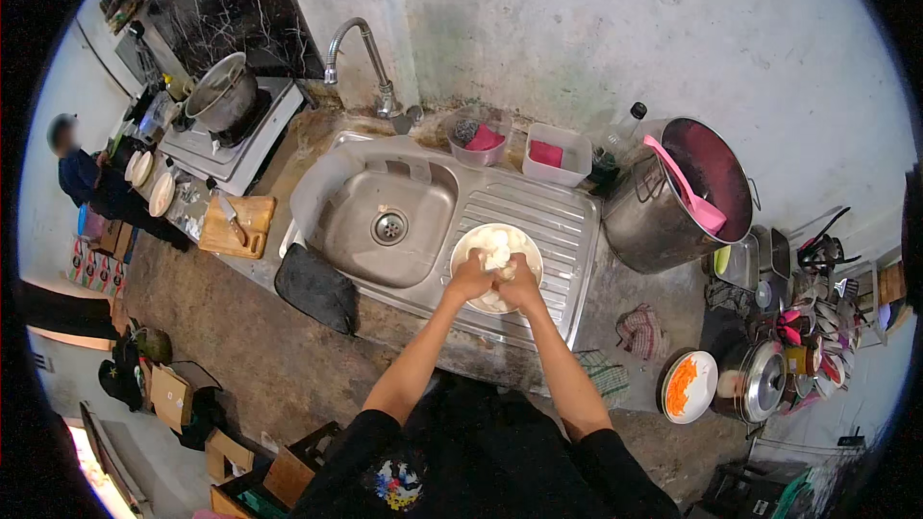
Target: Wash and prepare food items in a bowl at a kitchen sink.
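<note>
A round white bowl (534,249) filled with pale, whitish pieces of food (496,241) rests on the ribbed drainboard (570,227) of a stainless steel sink. Both hands are inside it. My left hand (472,277) is at the bowl's left side, its fingers closed around some of the pale pieces. Beside it, nearly touching, my right hand (520,281) also grips pale pieces. The fingertips are partly hidden among the food. Left of the bowl lies the sink basin (360,231), with a curved faucet (360,29) behind it.
Left are a cutting board (261,220) with a knife (232,220), and a gas stove (270,122) bearing a pot (223,97). A large metal pot (634,231) with a pink dipper (681,180) stands right, near a plate of orange shreds (703,389). A person (86,176) stands far left.
</note>
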A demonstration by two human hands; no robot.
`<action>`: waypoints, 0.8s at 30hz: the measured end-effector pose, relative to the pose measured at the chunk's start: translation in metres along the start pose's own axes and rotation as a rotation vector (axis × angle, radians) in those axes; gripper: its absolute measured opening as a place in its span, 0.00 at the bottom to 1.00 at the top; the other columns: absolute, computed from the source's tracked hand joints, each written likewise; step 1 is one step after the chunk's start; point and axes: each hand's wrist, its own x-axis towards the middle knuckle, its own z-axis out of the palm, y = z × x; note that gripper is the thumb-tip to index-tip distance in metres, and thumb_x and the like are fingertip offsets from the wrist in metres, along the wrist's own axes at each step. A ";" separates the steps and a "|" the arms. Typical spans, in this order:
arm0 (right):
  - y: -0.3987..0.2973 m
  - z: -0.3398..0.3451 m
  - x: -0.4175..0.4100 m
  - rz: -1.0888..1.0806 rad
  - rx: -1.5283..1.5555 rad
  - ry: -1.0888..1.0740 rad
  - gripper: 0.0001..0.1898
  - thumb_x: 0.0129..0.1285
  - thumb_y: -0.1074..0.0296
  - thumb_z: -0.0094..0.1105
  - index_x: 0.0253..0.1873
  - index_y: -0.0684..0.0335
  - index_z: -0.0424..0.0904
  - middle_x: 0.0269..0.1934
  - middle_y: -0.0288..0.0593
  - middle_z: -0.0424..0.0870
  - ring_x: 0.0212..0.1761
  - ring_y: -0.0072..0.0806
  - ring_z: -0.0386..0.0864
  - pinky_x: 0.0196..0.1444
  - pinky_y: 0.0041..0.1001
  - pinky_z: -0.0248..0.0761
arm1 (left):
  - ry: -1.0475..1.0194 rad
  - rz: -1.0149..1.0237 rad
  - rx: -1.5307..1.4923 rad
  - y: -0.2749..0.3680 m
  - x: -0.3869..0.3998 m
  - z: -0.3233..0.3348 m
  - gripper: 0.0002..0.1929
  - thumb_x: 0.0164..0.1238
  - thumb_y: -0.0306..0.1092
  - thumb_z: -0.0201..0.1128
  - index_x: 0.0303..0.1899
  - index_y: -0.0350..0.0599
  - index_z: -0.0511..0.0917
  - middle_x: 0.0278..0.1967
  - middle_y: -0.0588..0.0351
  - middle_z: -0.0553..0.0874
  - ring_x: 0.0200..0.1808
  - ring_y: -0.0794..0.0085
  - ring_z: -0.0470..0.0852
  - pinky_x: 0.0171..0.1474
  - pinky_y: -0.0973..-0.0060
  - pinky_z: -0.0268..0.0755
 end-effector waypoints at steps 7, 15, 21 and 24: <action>0.007 -0.008 0.001 -0.142 0.386 0.019 0.24 0.44 0.74 0.71 0.47 0.61 0.69 0.39 0.41 0.76 0.41 0.30 0.74 0.44 0.27 0.70 | 0.005 0.176 -0.356 -0.011 0.004 -0.006 0.26 0.61 0.37 0.65 0.58 0.39 0.65 0.50 0.44 0.78 0.49 0.62 0.78 0.50 0.71 0.71; 0.014 -0.031 0.012 -0.247 0.204 -0.077 0.23 0.42 0.77 0.70 0.46 0.61 0.71 0.41 0.40 0.74 0.42 0.29 0.72 0.44 0.27 0.69 | -0.074 0.211 -0.374 0.002 -0.010 -0.042 0.20 0.61 0.37 0.65 0.53 0.44 0.72 0.44 0.48 0.82 0.46 0.61 0.80 0.49 0.69 0.71; 0.011 -0.026 0.002 -0.332 -0.145 0.107 0.30 0.46 0.66 0.71 0.55 0.64 0.70 0.50 0.58 0.74 0.47 0.47 0.77 0.51 0.36 0.70 | 0.132 0.175 0.113 -0.004 -0.007 -0.030 0.28 0.60 0.45 0.63 0.59 0.42 0.68 0.47 0.34 0.80 0.51 0.43 0.77 0.56 0.56 0.68; 0.004 -0.016 0.001 -0.191 -0.347 0.085 0.35 0.48 0.61 0.69 0.61 0.63 0.64 0.52 0.67 0.72 0.53 0.55 0.75 0.54 0.39 0.70 | 0.154 0.036 0.299 0.012 -0.007 -0.012 0.32 0.61 0.48 0.61 0.62 0.39 0.63 0.50 0.37 0.79 0.52 0.42 0.77 0.54 0.61 0.70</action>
